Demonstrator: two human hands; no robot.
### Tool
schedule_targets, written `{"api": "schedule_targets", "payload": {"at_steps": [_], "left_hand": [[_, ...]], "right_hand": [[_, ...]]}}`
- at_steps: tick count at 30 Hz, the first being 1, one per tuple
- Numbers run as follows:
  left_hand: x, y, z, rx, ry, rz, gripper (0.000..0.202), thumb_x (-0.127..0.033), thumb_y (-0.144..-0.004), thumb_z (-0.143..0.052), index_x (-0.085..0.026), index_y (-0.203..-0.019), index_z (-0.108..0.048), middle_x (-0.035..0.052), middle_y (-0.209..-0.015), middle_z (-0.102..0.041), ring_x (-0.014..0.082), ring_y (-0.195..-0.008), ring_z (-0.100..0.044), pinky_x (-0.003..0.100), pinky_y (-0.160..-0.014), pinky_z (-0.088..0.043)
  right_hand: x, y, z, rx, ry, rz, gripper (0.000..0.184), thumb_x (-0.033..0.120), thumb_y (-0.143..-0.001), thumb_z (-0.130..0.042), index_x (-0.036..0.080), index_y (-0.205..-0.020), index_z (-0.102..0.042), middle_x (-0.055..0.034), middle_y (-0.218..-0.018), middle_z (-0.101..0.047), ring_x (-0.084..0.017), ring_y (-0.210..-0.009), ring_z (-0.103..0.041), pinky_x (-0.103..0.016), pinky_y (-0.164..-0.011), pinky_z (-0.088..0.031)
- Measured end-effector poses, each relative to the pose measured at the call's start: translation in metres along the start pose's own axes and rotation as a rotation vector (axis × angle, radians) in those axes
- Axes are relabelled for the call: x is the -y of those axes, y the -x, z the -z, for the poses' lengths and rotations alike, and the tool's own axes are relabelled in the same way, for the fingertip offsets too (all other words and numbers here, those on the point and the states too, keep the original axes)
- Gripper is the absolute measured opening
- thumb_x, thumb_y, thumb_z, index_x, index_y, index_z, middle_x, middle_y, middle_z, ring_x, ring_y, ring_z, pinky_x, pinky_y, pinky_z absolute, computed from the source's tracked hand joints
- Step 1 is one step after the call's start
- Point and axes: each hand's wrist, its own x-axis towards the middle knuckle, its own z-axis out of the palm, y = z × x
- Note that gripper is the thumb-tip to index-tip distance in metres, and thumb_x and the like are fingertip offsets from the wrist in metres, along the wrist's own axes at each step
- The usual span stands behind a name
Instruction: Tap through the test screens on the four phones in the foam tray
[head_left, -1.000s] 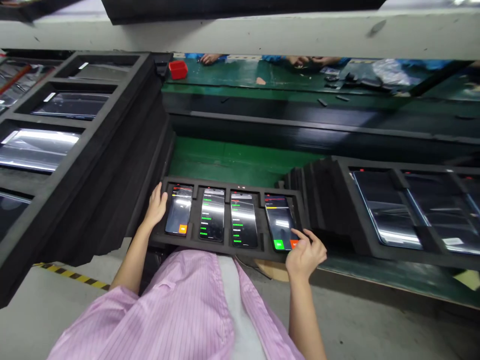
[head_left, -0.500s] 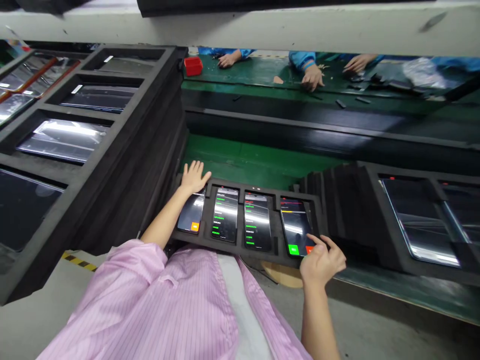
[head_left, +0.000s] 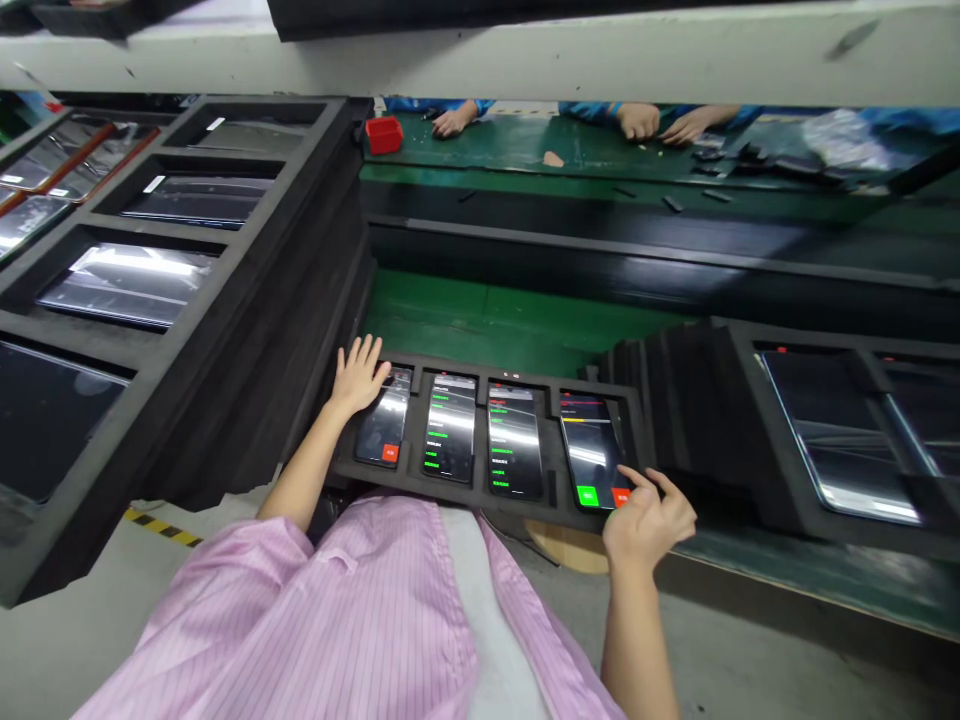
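Observation:
A black foam tray (head_left: 482, 440) lies in front of me with several lit smartphones in its slots. My left hand (head_left: 358, 376), fingers spread, is at the tray's upper left corner, beside the leftmost phone (head_left: 381, 425), which shows a red button. The two middle phones, a left one (head_left: 448, 430) and a right one (head_left: 515, 445), display lists of mostly green text. My right hand (head_left: 646, 520) is over the lower right edge of the rightmost phone (head_left: 591, 450), index finger stretched toward its red button. A green button also glows there. Neither hand holds anything.
Stacked foam trays with phones (head_left: 195, 200) rise on my left, and another tray with phones (head_left: 840, 440) stands on the right. Across a dark rail (head_left: 570, 260), co-workers' hands (head_left: 637, 120) are at a green bench near a red bin (head_left: 384, 134).
My left hand has slid left, uncovering the top of the leftmost phone. That phone's button has turned from orange to red. My right hand has barely moved. A co-worker's hand has drawn back.

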Motion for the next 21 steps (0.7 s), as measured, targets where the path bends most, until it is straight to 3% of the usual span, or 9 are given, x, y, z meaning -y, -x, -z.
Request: {"api": "schedule_targets", "payload": {"at_steps": [3,6,10,14,21], "left_hand": [[0.018,0.030,-0.008,-0.022,0.243,0.098,0.059,-0.041,-0.092,-0.016,-0.015,-0.144,-0.012,0.0123,-0.151,-0.012,0.0231,-0.139,-0.010,0.048,-0.111,-0.014],[0.030,0.063,-0.019,-0.053,0.474,0.168,0.064,-0.042,-0.089,-0.029,-0.018,-0.144,-0.007,0.0131,-0.151,-0.014,0.0207,-0.139,-0.013,0.043,-0.112,-0.016],[0.038,0.095,-0.028,-0.033,0.570,0.120,0.079,-0.035,-0.080,-0.048,-0.022,-0.144,-0.004,0.0118,-0.151,-0.016,0.0222,-0.139,-0.013,0.045,-0.113,-0.015],[0.039,0.104,-0.024,-0.009,0.561,0.038,0.086,-0.029,-0.074,-0.055,-0.023,-0.143,-0.005,0.0113,-0.151,-0.015,0.0244,-0.138,-0.014,0.046,-0.112,-0.015],[0.047,0.103,-0.026,-0.018,0.555,-0.003,0.088,-0.034,-0.073,-0.057,-0.024,-0.143,-0.006,0.0116,-0.151,-0.013,0.0266,-0.139,-0.011,0.047,-0.112,-0.016]], "right_hand": [[0.000,0.000,0.005,0.016,-0.042,0.017,0.060,0.043,-0.089,-0.017,0.015,-0.083,-0.070,-0.0142,-0.100,-0.057,-0.026,-0.096,-0.046,-0.044,-0.084,-0.032],[-0.001,0.002,0.011,0.030,-0.102,0.036,0.056,0.037,-0.088,-0.021,0.014,-0.075,-0.070,-0.0135,-0.097,-0.057,-0.024,-0.094,-0.047,-0.042,-0.084,-0.035],[-0.003,0.004,0.014,0.023,-0.169,0.053,0.047,0.031,-0.084,-0.028,0.016,-0.065,-0.069,-0.0119,-0.093,-0.059,-0.023,-0.090,-0.049,-0.041,-0.083,-0.037],[-0.006,0.005,0.013,0.004,-0.204,0.105,0.041,0.026,-0.079,-0.032,0.017,-0.058,-0.067,-0.0110,-0.086,-0.059,-0.022,-0.086,-0.050,-0.041,-0.080,-0.038],[-0.003,0.004,0.017,0.069,-0.237,0.166,0.039,0.021,-0.078,-0.034,0.020,-0.056,-0.067,-0.0088,-0.090,-0.058,-0.021,-0.090,-0.048,-0.041,-0.082,-0.037]]}}
